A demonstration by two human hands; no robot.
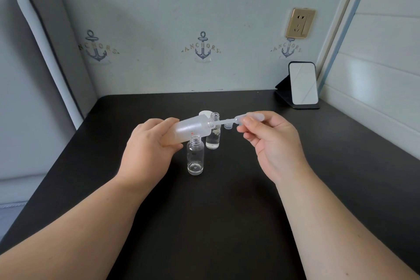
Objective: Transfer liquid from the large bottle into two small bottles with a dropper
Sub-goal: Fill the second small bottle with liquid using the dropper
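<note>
Readable text: "ANCHORS" printed across each of three anchor decals (202,47) on the wall. No label legible on any bottle; large bottle (189,128) has a small red mark on its side, too small to read.

Left hand (150,143) grips the large bottle around its lower body, fingers curled round it, bottle lifted off the desk (204,223) and tilted nearly horizontal, mouth pointing right. Frosted translucent plastic, cap off.

Right hand (270,141) pinches the dropper (241,119) at its bulb between thumb and forefinger; remaining fingers loosely curled below. Dropper stem runs left, tip inside the large bottle's mouth. Cannot tell whether the bulb is squeezed.

Two small bottles, clear glass, both upright and uncapped on the desk:
- near small bottle (195,154) stands just below the tilted large bottle, beside the left hand's fingers. Looks nearly empty.
- far small bottle (213,137) stands behind the large bottle's neck, partly hidden by it; some clear liquid in the bottom.

White cap (204,113) lies behind the large bottle. Small clear cap (228,125) sits on the desk under the dropper.

Back right of desk: mirror (303,83) on a black stand. Gold wall socket (300,22) above it.
</note>
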